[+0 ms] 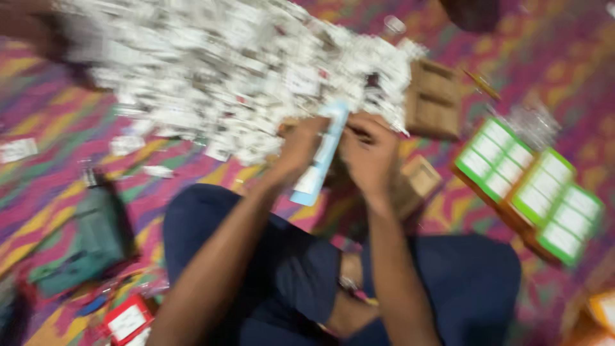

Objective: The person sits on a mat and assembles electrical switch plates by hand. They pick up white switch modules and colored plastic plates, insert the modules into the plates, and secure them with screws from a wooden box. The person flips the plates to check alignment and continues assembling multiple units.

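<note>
The picture is blurred by motion. My left hand (pixel 298 148) and my right hand (pixel 369 152) meet in front of me, both closed on a long pale blue and white paper packet (pixel 322 154) that stands tilted between them. Just beyond my hands lies a big heap of small white printed paper pieces (pixel 224 70). My knees in dark blue trousers (pixel 288 263) are below.
A patterned pink, yellow and green mat (pixel 38 160) covers the floor. Brown cardboard trays (pixel 434 99) lie right of the heap. Green-edged boxes with white labels (pixel 532 186) sit at the right. A dark green object (pixel 90 240) and a red-edged box (pixel 127 320) lie at the left.
</note>
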